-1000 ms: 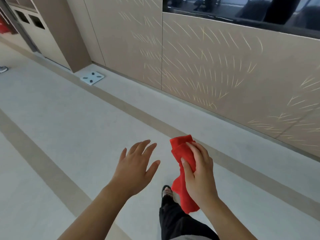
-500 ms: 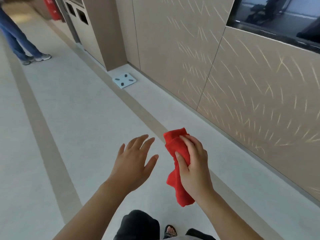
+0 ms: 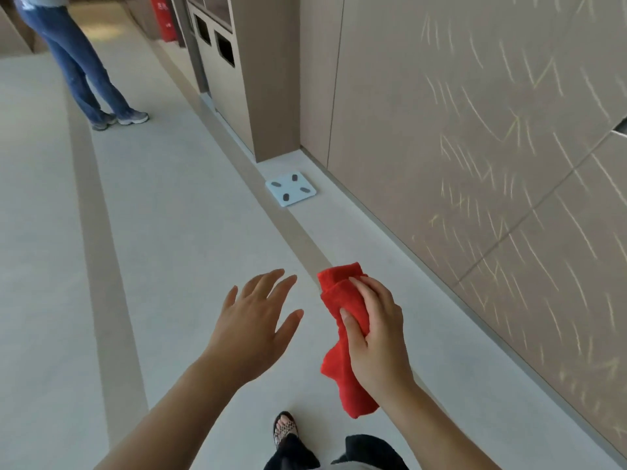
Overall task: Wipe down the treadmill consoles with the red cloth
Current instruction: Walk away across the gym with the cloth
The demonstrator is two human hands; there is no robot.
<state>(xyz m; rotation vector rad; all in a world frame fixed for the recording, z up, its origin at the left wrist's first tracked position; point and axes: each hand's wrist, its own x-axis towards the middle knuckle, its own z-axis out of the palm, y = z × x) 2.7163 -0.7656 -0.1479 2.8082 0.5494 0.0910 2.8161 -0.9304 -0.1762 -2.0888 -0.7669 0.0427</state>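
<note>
The right hand has its fingers curled tight round one red cloth, bunched, with a loose tail hanging below the palm. The left hand hangs beside it at nine o'clock, fingers spread wide and holding nothing. Both hover over the pale floor of a corridor, with one sandalled foot showing beneath.

No treadmill console is in view, so the wiping has probably not begun here; this looks like walking toward the machines.

Risks, as I judge them: the dangling tail could slip free or drag if the grip loosens. One bathroom scale lies on the floor at twelve o'clock, close to the panelled wall, and could catch a foot if the path drifts that way. One other person stands at ten o'clock, well apart, near one red extinguisher and a cabinet with two bin openings.
</note>
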